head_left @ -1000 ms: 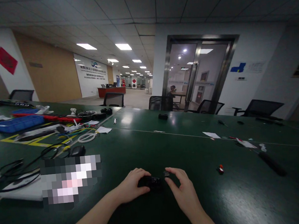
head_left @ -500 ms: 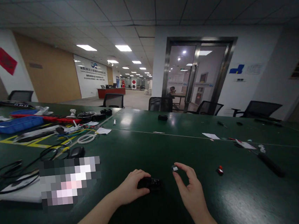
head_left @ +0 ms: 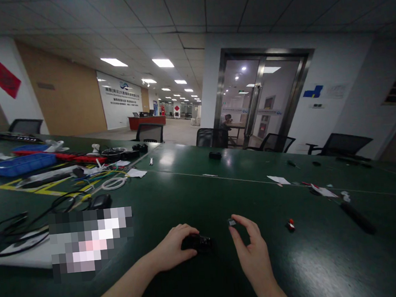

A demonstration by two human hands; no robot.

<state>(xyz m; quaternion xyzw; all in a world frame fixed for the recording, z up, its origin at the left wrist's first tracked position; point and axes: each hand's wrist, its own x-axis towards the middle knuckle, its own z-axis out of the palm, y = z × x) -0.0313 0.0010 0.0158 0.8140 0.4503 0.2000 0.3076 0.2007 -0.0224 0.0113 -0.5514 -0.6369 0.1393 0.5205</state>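
Observation:
My left hand (head_left: 177,247) is closed around the left end of a small black device (head_left: 202,243) on the green table. Its right end is glossy and sticks out past my fingers; the exact kind is too dark to make out. To the right of it, my right hand (head_left: 251,243) pinches a small flat grey piece (head_left: 231,222) between thumb and forefinger, above the table and apart from the black device. Farther right lies a small red and white object (head_left: 290,224).
On the left are a blue tray (head_left: 24,164), loose cables (head_left: 58,204), a coil of white tubing (head_left: 114,183) and a black computer mouse (head_left: 101,201). A black block (head_left: 215,155) sits at the far side. A long black object (head_left: 358,217) and paper scraps (head_left: 323,190) lie at right.
Both hands stay almost in place. The face of the small piece in my right hand looks greyer than before, where it was bright white.

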